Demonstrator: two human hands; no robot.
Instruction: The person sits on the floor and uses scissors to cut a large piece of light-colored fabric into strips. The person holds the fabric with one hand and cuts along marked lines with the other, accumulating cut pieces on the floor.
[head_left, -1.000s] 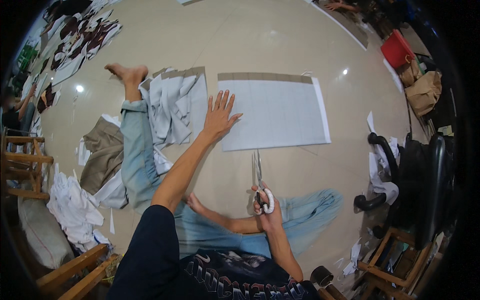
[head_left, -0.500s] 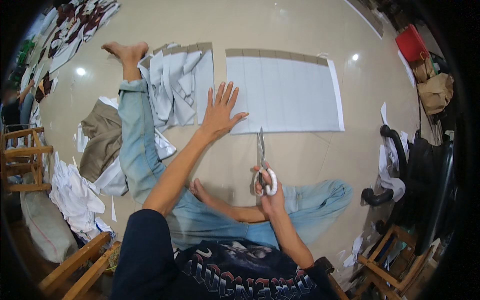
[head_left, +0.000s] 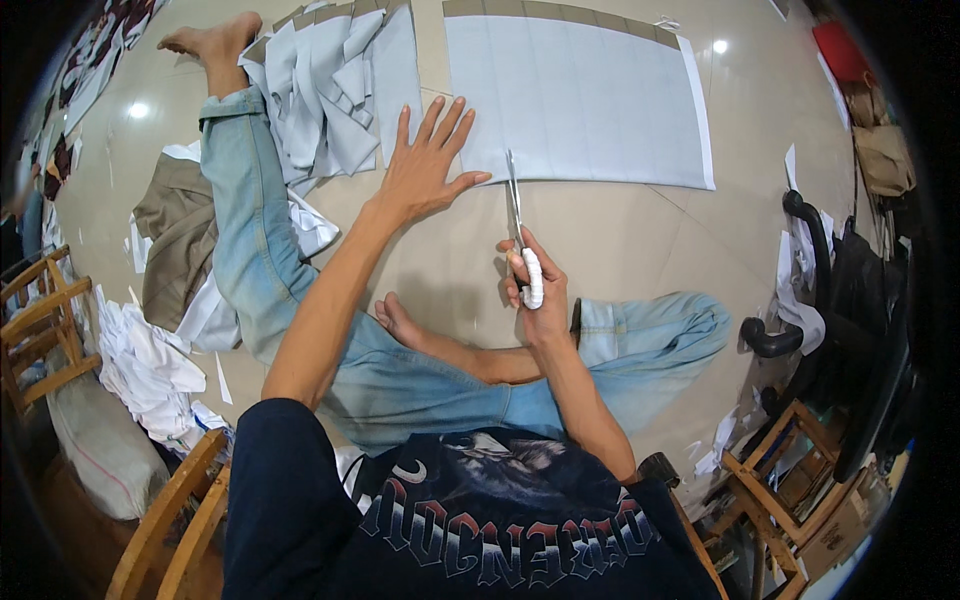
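Observation:
My left hand (head_left: 428, 165) lies flat with fingers spread at the left near corner of a light grey cloth panel (head_left: 585, 110). The panel is spread on the floor, with a brown band on its far edge and a white strip down its right side. In my right hand (head_left: 543, 295) I grip scissors (head_left: 516, 215) with white-wrapped handles. Their blades point away from me and the tips overlap the panel's near edge, right of my left thumb. Whether one blade is under the cloth cannot be made out. Left of the panel lies a crumpled pile of similar grey cloth (head_left: 320, 100).
My legs in pale jeans (head_left: 265, 200) frame the floor (head_left: 440, 270). Brown cloth (head_left: 175, 240) and white scraps (head_left: 145, 350) lie to the left, near a wooden stool (head_left: 45, 310). At right are a black chair (head_left: 860, 300), a wooden frame (head_left: 785, 480) and a paper bag (head_left: 882, 160).
The whole view has shifted, so the cloth sits higher in the picture. The scissors have moved forward, their tips now further over the panel's near edge. My left hand stays spread at the corner.

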